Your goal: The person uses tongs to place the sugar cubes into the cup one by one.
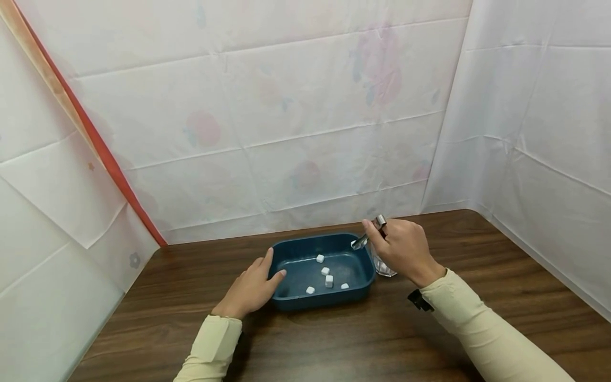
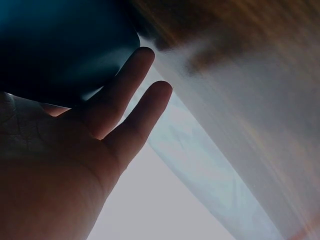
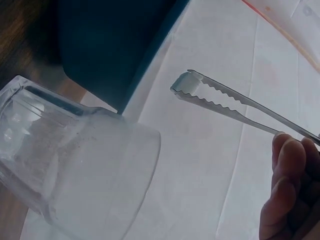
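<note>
My left hand holds the left end of a blue rectangular dish, thumb over the rim and fingers along the outside. In the left wrist view, two fingers extend beside its dark wall. My right hand grips small metal tongs with serrated arms. Between the tong tips sits a white cube, seen over the dish's right end in the head view. Several other white cubes lie on the dish floor. Just right of the dish stands a clear glass, partly hidden by my right hand in the head view; pale pieces show near its base.
The dish and glass stand on a brown wood-grain table. A pale patterned sheet hangs behind the table and along its sides. An orange-red strip runs down the sheet at the left to the table's back corner.
</note>
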`<state>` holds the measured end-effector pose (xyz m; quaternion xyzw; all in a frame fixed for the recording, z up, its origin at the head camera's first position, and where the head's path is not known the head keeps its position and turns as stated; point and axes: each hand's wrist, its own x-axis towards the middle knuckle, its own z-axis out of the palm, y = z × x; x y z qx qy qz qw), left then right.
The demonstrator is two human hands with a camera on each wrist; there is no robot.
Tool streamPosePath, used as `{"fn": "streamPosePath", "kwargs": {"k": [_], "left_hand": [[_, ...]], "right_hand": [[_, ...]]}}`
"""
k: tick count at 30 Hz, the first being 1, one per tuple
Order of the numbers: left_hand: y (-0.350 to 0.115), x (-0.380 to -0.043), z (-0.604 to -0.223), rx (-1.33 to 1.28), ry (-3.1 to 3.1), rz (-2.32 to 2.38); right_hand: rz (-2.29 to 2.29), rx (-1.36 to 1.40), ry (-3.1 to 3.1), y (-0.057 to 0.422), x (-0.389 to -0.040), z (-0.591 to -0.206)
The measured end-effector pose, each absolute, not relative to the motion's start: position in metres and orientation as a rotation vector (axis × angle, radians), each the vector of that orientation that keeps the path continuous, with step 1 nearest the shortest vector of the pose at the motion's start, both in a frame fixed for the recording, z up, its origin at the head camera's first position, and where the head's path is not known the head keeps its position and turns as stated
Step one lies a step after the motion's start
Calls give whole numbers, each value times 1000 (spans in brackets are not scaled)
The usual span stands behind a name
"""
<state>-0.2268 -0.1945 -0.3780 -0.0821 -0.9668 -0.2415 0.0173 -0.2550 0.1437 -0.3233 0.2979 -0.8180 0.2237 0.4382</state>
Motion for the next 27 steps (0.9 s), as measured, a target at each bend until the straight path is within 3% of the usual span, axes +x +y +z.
{"fn": "streamPosePath", "kwargs": {"k": [27], "left_hand": [[-195, -229, -378, -243, -3005, -745]], "right_hand": [[536, 688, -2044, 151, -260, -318]]}}
